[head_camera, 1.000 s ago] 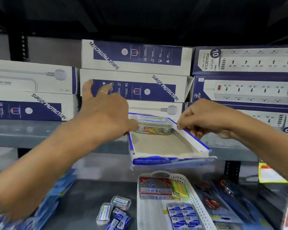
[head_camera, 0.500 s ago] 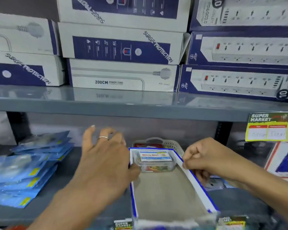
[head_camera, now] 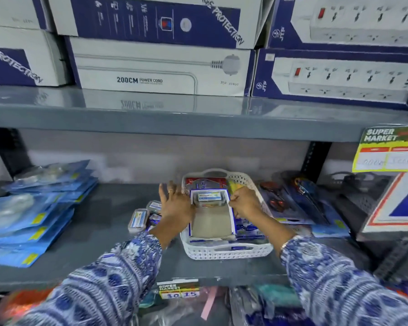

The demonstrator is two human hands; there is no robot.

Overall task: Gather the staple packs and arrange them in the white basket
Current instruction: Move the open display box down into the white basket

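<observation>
A white perforated basket (head_camera: 226, 254) stands on the lower grey shelf. Red staple boxes (head_camera: 205, 182) lie at its back and blue staple packs (head_camera: 247, 229) along its right side. Over the basket I hold a shallow blue-and-white cardboard tray (head_camera: 211, 222) with a clear plastic box (head_camera: 209, 198) at its far end. My left hand (head_camera: 176, 205) grips the tray's left edge with its fingers spread. The tray's right edge is pinched by my right hand (head_camera: 244, 203). Several small loose staple packs (head_camera: 139, 220) lie on the shelf just left of the basket.
Blue blister packs (head_camera: 33, 208) are stacked at the left of the shelf. Packaged scissors (head_camera: 283, 203) lie right of the basket. Power-strip boxes (head_camera: 160, 67) fill the upper shelf. A yellow price tag (head_camera: 389, 149) hangs at the right.
Both hands have carried the cardboard tray down from the upper shelf's edge to the lower shelf, where it now sits over the white basket.
</observation>
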